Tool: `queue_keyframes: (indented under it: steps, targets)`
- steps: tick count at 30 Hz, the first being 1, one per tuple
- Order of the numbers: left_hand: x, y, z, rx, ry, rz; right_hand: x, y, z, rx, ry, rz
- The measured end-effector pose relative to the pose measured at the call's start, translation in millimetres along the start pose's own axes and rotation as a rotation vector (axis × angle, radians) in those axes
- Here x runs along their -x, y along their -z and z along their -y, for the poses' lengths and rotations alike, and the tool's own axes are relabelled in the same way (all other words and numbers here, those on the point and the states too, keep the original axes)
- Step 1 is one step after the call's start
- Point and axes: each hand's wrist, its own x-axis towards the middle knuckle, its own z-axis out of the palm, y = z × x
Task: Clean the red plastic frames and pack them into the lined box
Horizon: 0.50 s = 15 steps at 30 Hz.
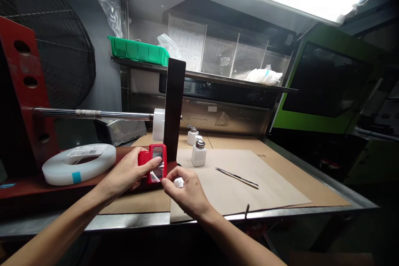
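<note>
My left hand (132, 168) is closed around a small red plastic housing (165, 162) with a dark, glossy window. The thumb lies across the window, where a clear film shows reflections. At the housing's lower right corner, the thumb and forefinger of my right hand (187, 191) are pinched together. A crumpled white wad (178, 182), perhaps tissue, shows within the curl of that hand. Whether the fingertips also grip the film's edge is too small to tell. Just beyond the hands rises the black upright (175, 108) of a roll stand, with a white roll (158, 124) on its steel rod.
A large translucent tape roll (79, 162) lies on the stand's red base. Two white pump bottles (198, 156) and tweezers (237, 178) are on the papered bench (274, 187). A green tray (137, 51) and white bag (264, 76) sit on the shelf above.
</note>
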Motion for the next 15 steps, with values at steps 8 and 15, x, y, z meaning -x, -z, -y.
queue_keyframes:
  steps: [8,15]
  targets:
    - [5.5,-1.0,-4.1,0.057,0.009,0.007,7.3,6.2,-19.7,0.674,0.677,-0.055]
    - [3.9,-0.7,-1.4,0.033,-0.016,-0.012,-1.6,11.7,-6.9,0.289,0.439,-0.036]
